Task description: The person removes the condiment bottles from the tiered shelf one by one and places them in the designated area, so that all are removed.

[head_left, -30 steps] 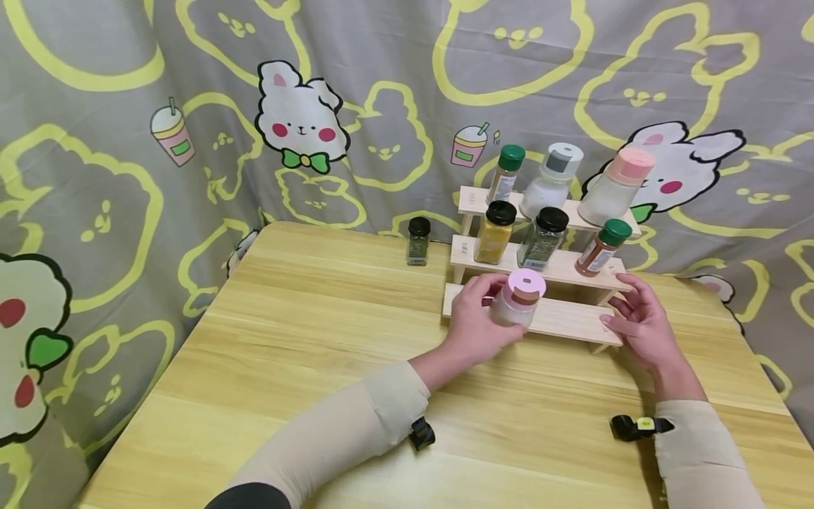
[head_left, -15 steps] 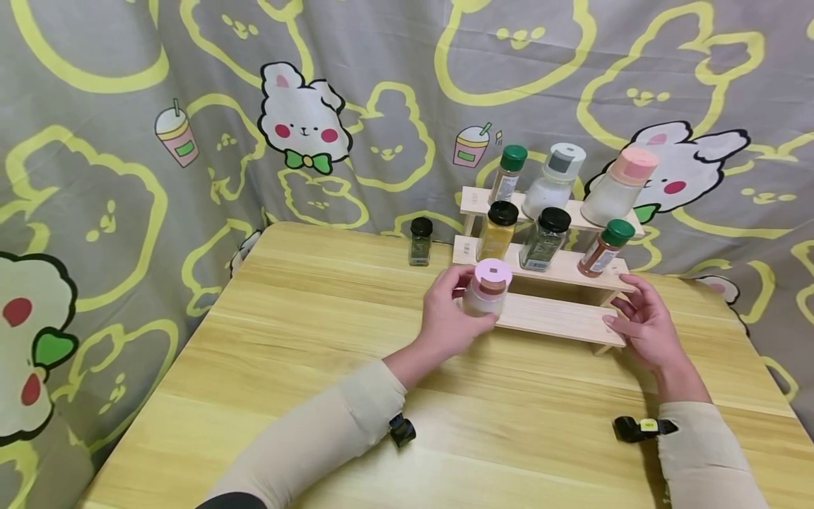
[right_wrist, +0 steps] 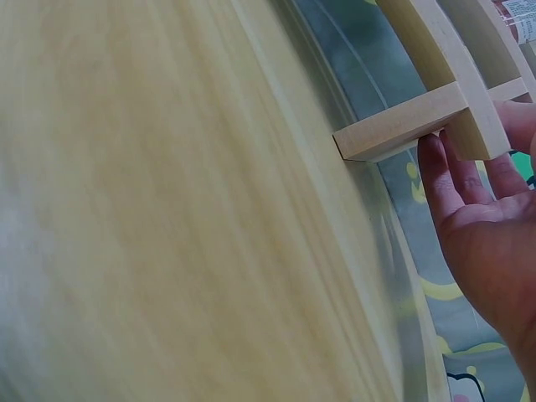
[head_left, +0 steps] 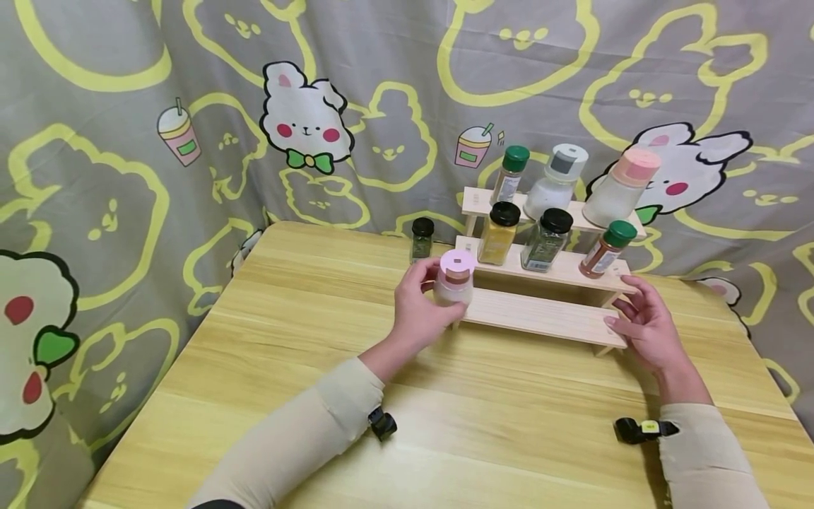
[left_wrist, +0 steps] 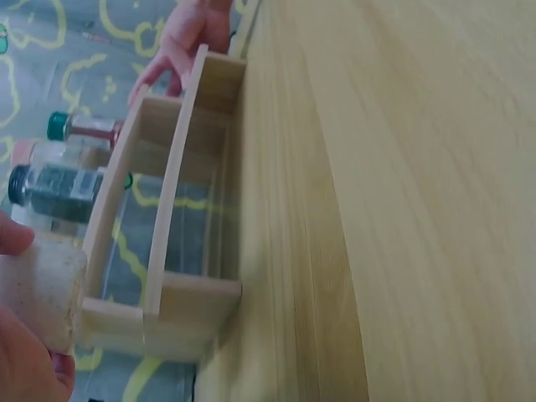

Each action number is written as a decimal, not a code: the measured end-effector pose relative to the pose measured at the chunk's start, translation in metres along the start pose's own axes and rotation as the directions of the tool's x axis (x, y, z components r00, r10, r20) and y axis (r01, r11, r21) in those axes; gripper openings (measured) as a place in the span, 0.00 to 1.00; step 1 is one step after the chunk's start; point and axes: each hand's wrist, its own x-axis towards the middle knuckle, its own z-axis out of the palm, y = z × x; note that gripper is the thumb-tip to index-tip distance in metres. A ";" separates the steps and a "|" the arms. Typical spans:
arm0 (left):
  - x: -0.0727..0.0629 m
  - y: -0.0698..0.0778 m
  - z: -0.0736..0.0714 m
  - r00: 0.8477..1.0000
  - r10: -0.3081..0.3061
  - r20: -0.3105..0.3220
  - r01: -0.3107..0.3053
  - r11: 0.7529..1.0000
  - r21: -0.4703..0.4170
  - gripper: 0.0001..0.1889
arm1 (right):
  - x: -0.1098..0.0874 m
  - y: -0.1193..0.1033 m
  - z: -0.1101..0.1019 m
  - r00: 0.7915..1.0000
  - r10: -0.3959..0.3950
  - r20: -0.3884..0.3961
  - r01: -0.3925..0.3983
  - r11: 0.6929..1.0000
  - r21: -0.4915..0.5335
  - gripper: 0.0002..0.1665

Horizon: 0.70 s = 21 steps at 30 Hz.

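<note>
My left hand (head_left: 422,304) grips a frosted seasoning jar (head_left: 453,288) with a pink lid, upright at the left end of the wooden spice rack's lowest shelf (head_left: 540,316). In the left wrist view, the pale base of the jar (left_wrist: 48,289) shows between fingers and thumb, apart from the table. At the rack's right end, my right hand (head_left: 649,325) holds its side, thumb by the lowest shelf and fingers reaching around the edge. The right wrist view has the fingers of that right hand (right_wrist: 486,209) against the end of the rack (right_wrist: 410,121).
On the middle shelf stand a yellow spice jar (head_left: 497,237), a dark green herb jar (head_left: 545,244) and a green-capped red spice bottle (head_left: 604,251). The top shelf bears a green-capped bottle (head_left: 509,177), a white-lidded jar (head_left: 552,187) and a pink-lidded jar (head_left: 615,194). A small black-capped jar (head_left: 422,240) stands left.
My left hand has carried the pink-lidded jar leftward along the lowest shelf, to its left end. The right hand stays at the rack's right side.
</note>
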 end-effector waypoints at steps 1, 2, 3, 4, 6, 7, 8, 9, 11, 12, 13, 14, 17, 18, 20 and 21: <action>0.001 -0.001 -0.002 1.000 0.001 -0.005 -0.001 1.000 0.000 0.36 | 0.000 0.000 0.000 1.000 0.000 0.001 0.000 1.000 0.000 0.50; 0.002 -0.003 -0.004 1.000 0.003 -0.010 -0.003 1.000 0.003 0.36 | 0.000 0.001 0.000 1.000 0.000 0.000 0.000 1.000 0.000 0.50; 0.004 -0.004 -0.006 1.000 0.009 -0.016 -0.009 1.000 0.005 0.35 | 0.000 0.001 0.000 1.000 -0.001 -0.001 0.001 1.000 -0.001 0.50; 0.005 -0.006 -0.008 1.000 0.014 -0.024 -0.014 1.000 0.006 0.35 | 0.000 0.001 0.000 1.000 -0.001 -0.001 0.001 1.000 0.002 0.50; 0.008 -0.009 -0.012 0.999 0.022 -0.041 -0.022 1.000 0.002 0.35 | 0.000 0.002 0.000 1.000 -0.005 -0.004 0.005 1.000 0.004 0.50; 0.009 -0.011 -0.014 0.998 0.023 -0.053 -0.023 1.000 0.000 0.35 | 0.000 0.002 0.000 1.000 -0.006 -0.006 0.006 1.000 0.003 0.50; 0.010 -0.013 -0.017 0.998 0.025 -0.065 -0.025 1.000 0.002 0.35 | 0.000 0.002 0.000 1.000 -0.006 -0.008 0.006 1.000 0.003 0.50; 0.012 -0.015 -0.019 0.997 0.026 -0.077 -0.026 1.000 0.002 0.35 | 0.000 0.002 0.001 1.000 -0.007 -0.008 0.007 1.000 0.003 0.50; 0.014 -0.018 -0.023 0.995 0.021 -0.094 -0.021 1.000 0.006 0.35 | 0.000 0.002 0.001 1.000 -0.011 -0.008 0.011 1.000 0.002 0.51; 0.015 -0.020 -0.024 0.995 0.017 -0.101 -0.016 1.000 0.008 0.35 | 0.000 0.001 0.001 1.000 -0.012 -0.005 0.012 1.000 0.003 0.51; 0.017 -0.022 -0.026 0.994 0.013 -0.107 -0.012 1.000 0.011 0.35 | 0.000 0.001 0.001 1.000 -0.013 0.000 0.013 1.000 0.006 0.51; 0.018 -0.023 -0.027 0.994 0.010 -0.111 -0.008 1.000 0.014 0.35 | 0.000 0.000 0.000 1.000 -0.014 0.006 0.013 1.000 0.011 0.51; 0.022 -0.028 -0.032 0.992 0.002 -0.124 0.000 1.000 0.019 0.35 | 0.001 0.000 -0.001 1.000 -0.013 0.021 0.013 1.000 0.018 0.50; 0.023 -0.029 -0.034 0.992 -0.001 -0.130 0.004 1.000 0.021 0.35 | 0.001 0.000 -0.001 1.000 -0.013 0.024 0.012 1.000 0.020 0.50; 0.026 -0.032 -0.038 0.990 -0.011 -0.140 0.015 0.999 0.031 0.35 | 0.001 0.001 -0.001 1.000 -0.011 0.027 0.010 1.000 0.023 0.50; 0.027 -0.034 -0.039 0.989 -0.017 -0.145 0.022 0.999 0.034 0.35 | 0.001 0.001 -0.001 1.000 -0.010 0.028 0.009 1.000 0.023 0.50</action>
